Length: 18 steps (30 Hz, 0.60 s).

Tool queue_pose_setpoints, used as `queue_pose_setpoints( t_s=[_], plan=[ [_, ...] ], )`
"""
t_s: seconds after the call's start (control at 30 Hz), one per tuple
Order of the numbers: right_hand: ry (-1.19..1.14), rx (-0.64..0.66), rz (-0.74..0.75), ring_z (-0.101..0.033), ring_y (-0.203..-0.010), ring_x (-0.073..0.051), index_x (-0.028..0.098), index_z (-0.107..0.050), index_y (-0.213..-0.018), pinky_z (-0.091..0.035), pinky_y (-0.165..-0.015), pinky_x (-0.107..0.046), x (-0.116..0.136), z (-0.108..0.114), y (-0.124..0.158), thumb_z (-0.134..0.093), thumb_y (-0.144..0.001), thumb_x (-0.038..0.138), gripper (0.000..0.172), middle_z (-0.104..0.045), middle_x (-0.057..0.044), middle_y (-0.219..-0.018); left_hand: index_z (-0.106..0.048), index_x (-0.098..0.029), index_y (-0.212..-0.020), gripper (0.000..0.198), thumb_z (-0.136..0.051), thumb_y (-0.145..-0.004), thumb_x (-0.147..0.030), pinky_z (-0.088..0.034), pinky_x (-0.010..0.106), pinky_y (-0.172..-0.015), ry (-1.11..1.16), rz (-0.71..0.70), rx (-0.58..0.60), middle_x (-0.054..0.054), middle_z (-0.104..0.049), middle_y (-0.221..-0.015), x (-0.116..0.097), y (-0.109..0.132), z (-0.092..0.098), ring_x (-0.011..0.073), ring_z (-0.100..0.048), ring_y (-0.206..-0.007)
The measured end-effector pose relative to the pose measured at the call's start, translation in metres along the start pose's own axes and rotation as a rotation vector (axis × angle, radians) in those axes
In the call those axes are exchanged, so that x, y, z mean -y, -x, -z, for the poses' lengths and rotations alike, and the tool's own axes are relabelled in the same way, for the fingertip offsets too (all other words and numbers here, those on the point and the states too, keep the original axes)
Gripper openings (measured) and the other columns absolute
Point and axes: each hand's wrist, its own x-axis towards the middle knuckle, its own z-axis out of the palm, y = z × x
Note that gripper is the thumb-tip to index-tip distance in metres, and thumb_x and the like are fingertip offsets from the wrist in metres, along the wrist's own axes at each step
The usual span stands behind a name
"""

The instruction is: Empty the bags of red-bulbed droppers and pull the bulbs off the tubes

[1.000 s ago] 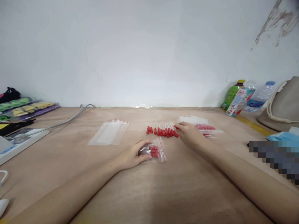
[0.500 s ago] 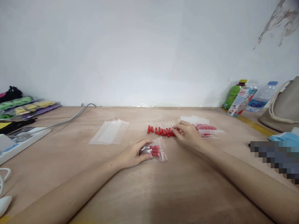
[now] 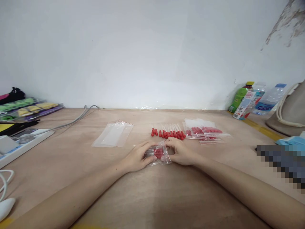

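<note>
A clear zip bag [image 3: 164, 161] lies on the table before me with several red-bulbed droppers [image 3: 158, 153] inside, their clear tubes pointing left. My left hand [image 3: 140, 156] grips its left end, thumb in front and fingers behind. At the bag's right end, by the red-lined zip, my right hand [image 3: 179, 152] pinches the plastic. Just behind my hands is a row of loose droppers [image 3: 171, 134], red bulbs toward me and clear tubes pointing away. Filled zip bags [image 3: 207, 131] with red bulbs showing overlap on the right.
Flat, unfilled zip bags [image 3: 113, 135] lie to the left. Farther left are a power strip [image 3: 35, 136] with a grey cable [image 3: 76, 119] and a white mouse [image 3: 6, 208]. Bottles [image 3: 247, 100] and a beige bag [image 3: 289, 108] stand at the right, near a blue mask [image 3: 292, 141].
My right hand has moved from the loose droppers back toward me and down to the bag's zip end, taking hold there. My left hand has kept its grip.
</note>
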Motion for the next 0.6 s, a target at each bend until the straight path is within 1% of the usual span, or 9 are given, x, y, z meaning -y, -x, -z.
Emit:
queue_pose_setpoints(
  t_s=[0.07,0.17,0.23,0.3,0.33,0.4,0.5,0.6],
  plan=[
    [-0.048,-0.013,-0.037,-0.050,-0.080,-0.016,0.018,-0.058,-0.086,-0.039,-0.069,-0.027,0.0027,-0.0018,-0.0004,-0.070,-0.065,0.037,0.030,-0.055,-0.002,-0.086,-0.044,-0.023,-0.119,0.037,-0.051,-0.083,-0.030,-0.043,0.032,-0.085,-0.007,0.010,-0.007,0.005,-0.056,-0.110,-0.0004,0.0001,-0.0004,0.0189,-0.053,-0.099],
    [-0.137,0.016,-0.093,-0.052,-0.079,-0.016,0.018,-0.054,-0.091,-0.040,-0.065,-0.025,0.0054,-0.0050,-0.0003,-0.071,-0.064,0.033,0.034,-0.057,-0.001,-0.088,-0.044,-0.022,-0.119,0.037,-0.051,-0.083,-0.030,-0.044,0.032,-0.084,-0.002,0.022,-0.015,0.005,-0.056,-0.111,-0.0007,0.0000,-0.0007,0.0188,-0.054,-0.098],
    [-0.191,0.048,-0.076,-0.052,-0.076,-0.014,0.018,-0.054,-0.092,-0.040,-0.063,-0.024,0.0061,-0.0067,0.0000,-0.069,-0.066,0.031,0.033,-0.058,0.000,-0.086,-0.044,-0.022,-0.118,0.037,-0.051,-0.083,-0.030,-0.043,0.032,-0.085,0.009,0.019,-0.014,0.006,-0.056,-0.111,-0.0006,-0.0002,-0.0007,0.0192,-0.053,-0.100],
    [-0.211,0.060,-0.042,-0.052,-0.072,-0.013,0.017,-0.055,-0.088,-0.039,-0.061,-0.023,0.0067,-0.0077,0.0004,-0.068,-0.066,0.030,0.028,-0.059,0.001,-0.082,-0.045,-0.022,-0.118,0.036,-0.050,-0.084,-0.031,-0.043,0.032,-0.087,0.018,0.021,0.000,0.005,-0.056,-0.112,-0.0005,-0.0002,-0.0005,0.0193,-0.053,-0.102],
    [-0.209,0.052,-0.038,-0.052,-0.070,-0.012,0.017,-0.056,-0.085,-0.038,-0.060,-0.022,0.0071,-0.0079,0.0006,-0.068,-0.066,0.029,0.025,-0.058,0.002,-0.079,-0.044,-0.022,-0.119,0.036,-0.050,-0.084,-0.031,-0.043,0.032,-0.087,0.021,0.022,0.009,0.005,-0.056,-0.111,-0.0005,-0.0001,-0.0003,0.0192,-0.053,-0.102],
    [-0.213,0.005,-0.077,-0.051,-0.066,-0.011,0.017,-0.056,-0.083,-0.038,-0.057,-0.022,0.0082,-0.0078,0.0011,-0.067,-0.063,0.025,0.024,-0.057,0.003,-0.075,-0.044,-0.023,-0.120,0.037,-0.050,-0.084,-0.031,-0.044,0.031,-0.085,0.019,0.033,0.017,0.005,-0.056,-0.111,-0.0003,0.0003,0.0003,0.0190,-0.053,-0.101],
    [-0.281,-0.069,-0.156,-0.050,-0.062,-0.010,0.017,-0.055,-0.089,-0.039,-0.055,-0.021,0.0092,-0.0067,0.0020,-0.061,-0.063,0.015,0.027,-0.057,0.003,-0.072,-0.043,-0.023,-0.121,0.040,-0.051,-0.083,-0.032,-0.043,0.031,-0.086,0.005,0.042,0.012,0.005,-0.055,-0.113,0.0000,0.0010,0.0010,0.0190,-0.053,-0.101],
    [-0.402,-0.077,-0.197,-0.048,-0.059,-0.008,0.017,-0.053,-0.093,-0.038,-0.052,-0.020,0.0079,-0.0048,0.0028,-0.053,-0.064,0.008,0.031,-0.056,0.003,-0.073,-0.042,-0.024,-0.123,0.042,-0.052,-0.083,-0.033,-0.043,0.032,-0.087,-0.011,0.058,0.023,0.005,-0.055,-0.115,0.0001,0.0011,0.0016,0.0193,-0.053,-0.101]
  ],
)
